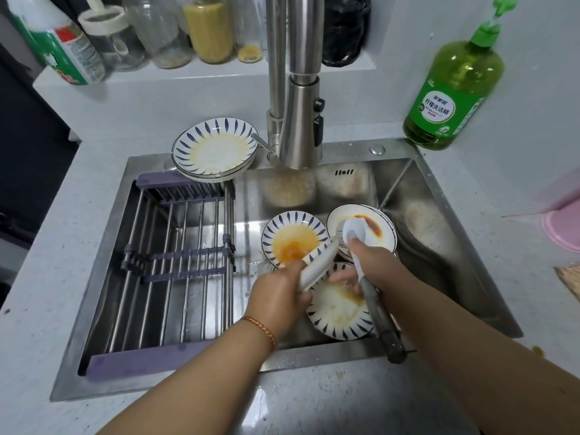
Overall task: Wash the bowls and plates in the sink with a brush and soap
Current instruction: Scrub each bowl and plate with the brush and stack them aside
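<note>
Steel sink [445,309] holds dirty plates w/ orange sauce. Left hand [279,296] grips a white item [317,265], right hand [370,265] curls round brush [370,293], prob. readying to scrub; soap bottle [452,89] within reach.

Looking forward and steeply down from head height, one wide-angle view only, nothing shared with a second camera. Standing close at the near edge of the worktop [314,400], facing the sink [445,246] and the wall behind it. Both forearms entering from the bottom edge; faucet [298,89] rising at top centre, lines bending toward the frame's edges.
</note>
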Motion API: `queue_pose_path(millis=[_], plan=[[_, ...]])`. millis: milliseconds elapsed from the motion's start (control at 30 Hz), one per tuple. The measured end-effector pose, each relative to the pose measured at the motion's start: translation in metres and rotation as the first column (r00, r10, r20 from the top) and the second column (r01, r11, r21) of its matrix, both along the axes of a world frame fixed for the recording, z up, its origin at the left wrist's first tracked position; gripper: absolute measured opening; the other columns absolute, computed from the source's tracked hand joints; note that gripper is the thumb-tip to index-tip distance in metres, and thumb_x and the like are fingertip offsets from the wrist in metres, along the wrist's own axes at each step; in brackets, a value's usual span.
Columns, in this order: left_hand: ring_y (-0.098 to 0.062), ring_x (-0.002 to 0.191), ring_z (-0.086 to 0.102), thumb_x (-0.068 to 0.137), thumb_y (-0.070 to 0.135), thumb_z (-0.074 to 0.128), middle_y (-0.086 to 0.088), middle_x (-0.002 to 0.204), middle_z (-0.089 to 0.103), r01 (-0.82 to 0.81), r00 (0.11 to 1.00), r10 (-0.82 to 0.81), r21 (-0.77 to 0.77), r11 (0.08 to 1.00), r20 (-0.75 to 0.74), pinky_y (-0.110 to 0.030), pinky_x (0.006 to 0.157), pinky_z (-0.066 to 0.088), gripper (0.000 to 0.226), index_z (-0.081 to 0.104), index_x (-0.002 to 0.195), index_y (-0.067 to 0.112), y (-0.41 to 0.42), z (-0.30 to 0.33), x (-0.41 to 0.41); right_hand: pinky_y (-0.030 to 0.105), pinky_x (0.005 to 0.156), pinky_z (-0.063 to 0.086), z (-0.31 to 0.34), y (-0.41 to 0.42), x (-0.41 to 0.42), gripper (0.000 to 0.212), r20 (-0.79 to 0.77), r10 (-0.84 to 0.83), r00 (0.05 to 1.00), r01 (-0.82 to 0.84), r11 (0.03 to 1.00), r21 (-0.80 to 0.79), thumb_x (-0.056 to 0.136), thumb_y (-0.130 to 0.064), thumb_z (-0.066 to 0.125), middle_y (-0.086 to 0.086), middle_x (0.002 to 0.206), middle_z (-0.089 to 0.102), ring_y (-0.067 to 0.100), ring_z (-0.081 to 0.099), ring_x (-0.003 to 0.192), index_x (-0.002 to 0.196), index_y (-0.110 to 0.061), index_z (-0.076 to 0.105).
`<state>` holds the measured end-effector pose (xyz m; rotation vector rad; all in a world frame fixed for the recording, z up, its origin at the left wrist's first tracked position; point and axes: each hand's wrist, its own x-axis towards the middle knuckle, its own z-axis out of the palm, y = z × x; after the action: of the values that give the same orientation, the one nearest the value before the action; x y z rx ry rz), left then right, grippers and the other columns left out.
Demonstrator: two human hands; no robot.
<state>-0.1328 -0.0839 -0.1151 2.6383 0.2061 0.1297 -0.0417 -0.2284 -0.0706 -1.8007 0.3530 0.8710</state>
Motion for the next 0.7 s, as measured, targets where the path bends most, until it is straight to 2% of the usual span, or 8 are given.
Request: queue_pose_path(millis=[100,200,333,400,467,533,600,700], plan=[[-0.027,0.086,0.065,0.076,0.02,0.07,-0.009,0.094,0.071,-0.215,0.976,0.208,-0.205,0.955,-0.057,-0.028,0.066,0.046,0.04,0.062,0.115,0.016,0.007,0.0,0.001,0.014,0.034,0.035,-0.003,-0.013,0.007,0.037,0.13,0.177,0.976,-0.158,0.976,-0.15,0.101,-0.034,0.037,0.006,0.055,0.065,0.016,0.044,0.028,0.105,-0.002,0.055],[-0.025,0.082,0.062,0.071,0.016,0.073,-0.005,0.09,0.069,-0.293,0.956,0.264,-0.323,0.9,-0.131,-0.03,0.066,0.051,0.033,0.065,0.103,0.014,0.013,0.004,0.004,0.019,0.035,0.039,0.002,-0.017,0.006,0.021,0.21,0.387,0.898,-0.337,0.911,-0.238,0.1,-0.024,0.038,0.005,0.057,0.06,0.019,0.046,0.03,0.111,-0.007,0.046],[-0.015,0.078,0.058,0.068,0.013,0.078,0.01,0.079,0.06,-0.316,0.948,0.265,-0.45,0.836,-0.173,-0.02,0.065,0.042,0.031,0.064,0.095,0.021,0.018,0.003,0.007,0.025,0.035,0.044,0.013,-0.007,0.002,0.04,0.242,0.545,0.803,-0.493,0.835,-0.245,0.098,-0.02,0.04,0.003,0.052,0.051,0.023,0.048,0.038,0.138,-0.027,0.042],[-0.01,0.074,0.058,0.067,0.011,0.08,0.015,0.075,0.06,-0.334,0.943,0.281,-0.508,0.794,-0.18,-0.018,0.062,0.042,0.03,0.06,0.084,0.026,0.019,0.004,0.009,0.024,0.032,0.041,0.02,0.001,-0.007,0.045,0.249,0.603,0.758,-0.561,0.797,-0.225,0.097,-0.017,0.041,0.004,0.055,0.044,0.012,0.045,0.034,0.14,-0.028,0.043],[-0.006,0.068,0.058,0.067,0.007,0.079,0.016,0.071,0.061,-0.327,0.945,0.277,-0.548,0.77,-0.174,-0.01,0.055,0.042,0.031,0.059,0.074,0.028,0.02,0.005,0.011,0.016,0.038,0.035,0.026,0.009,-0.02,0.048,0.285,0.705,0.649,-0.647,0.709,-0.28,0.097,-0.016,0.041,-0.005,0.059,0.039,0.002,0.041,0.032,0.144,-0.029,0.038],[-0.006,0.065,0.057,0.066,0.002,0.079,0.013,0.069,0.063,-0.316,0.948,0.27,-0.594,0.74,-0.168,-0.008,0.054,0.042,0.033,0.059,0.071,0.027,0.02,0.006,0.012,0.015,0.048,0.032,0.03,0.015,-0.027,0.051,0.297,0.762,0.575,-0.69,0.647,-0.325,0.098,-0.018,0.04,-0.01,0.064,0.035,0.0,0.041,0.046,0.147,-0.029,0.032],[-0.004,0.065,0.057,0.063,0.003,0.08,0.014,0.071,0.063,-0.314,0.948,0.275,-0.619,0.72,-0.161,-0.012,0.056,0.044,0.034,0.059,0.072,0.028,0.021,0.008,0.011,0.018,0.05,0.036,0.031,0.013,-0.017,0.05,0.276,0.751,0.6,-0.654,0.659,-0.373,0.097,-0.016,0.039,-0.004,0.069,0.044,0.008,0.045,0.057,0.147,-0.023,0.035],[-0.002,0.069,0.059,0.055,0.016,0.079,0.015,0.075,0.064,-0.309,0.949,0.273,-0.626,0.716,-0.157,-0.02,0.063,0.047,0.032,0.06,0.076,0.031,0.022,0.011,0.009,0.032,0.045,0.05,0.034,0.002,0.006,0.039,0.153,0.606,0.781,-0.519,0.766,-0.38,0.098,-0.017,0.038,0.024,0.099,0.062,0.037,0.063,0.092,0.133,-0.009,0.052]])
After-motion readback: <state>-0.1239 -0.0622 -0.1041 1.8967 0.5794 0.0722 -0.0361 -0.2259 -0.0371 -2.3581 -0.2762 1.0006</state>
